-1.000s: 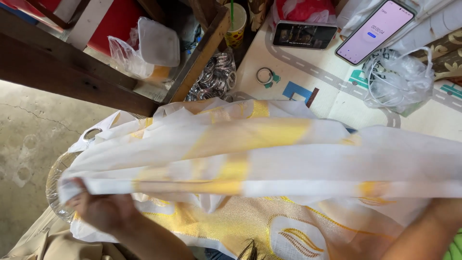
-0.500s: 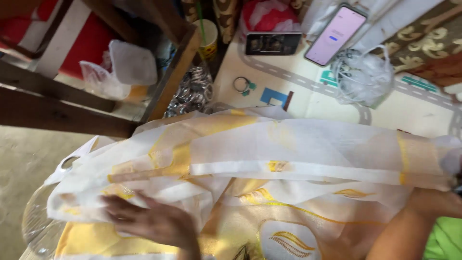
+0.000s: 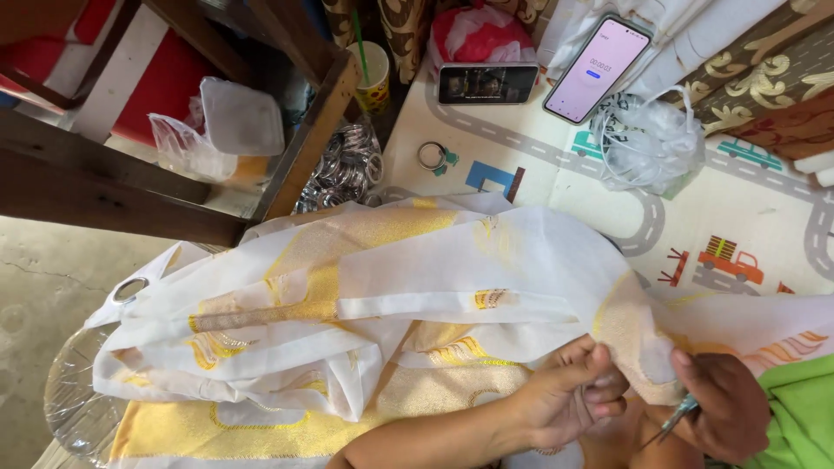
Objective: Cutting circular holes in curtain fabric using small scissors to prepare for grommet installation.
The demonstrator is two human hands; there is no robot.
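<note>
The sheer white and yellow curtain point(image 3: 382, 295) hides most of what lies under it, and its lower folds run off the bottom edge. The left hand point(image 3: 565, 399) has its fingertips tucked into the cloth, so the pinch itself can't be made out. The right hand point(image 3: 717, 404) holds a thin tool point(image 3: 673, 421) too small and blurred to name, its tip lost below. Both phone screens point(image 3: 598, 68) are too small to read. The green fabric point(image 3: 795, 408) is cut off at the corner.

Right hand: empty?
No, the right hand grips a thin metal tool beside the cloth that the left hand pinches.
</note>
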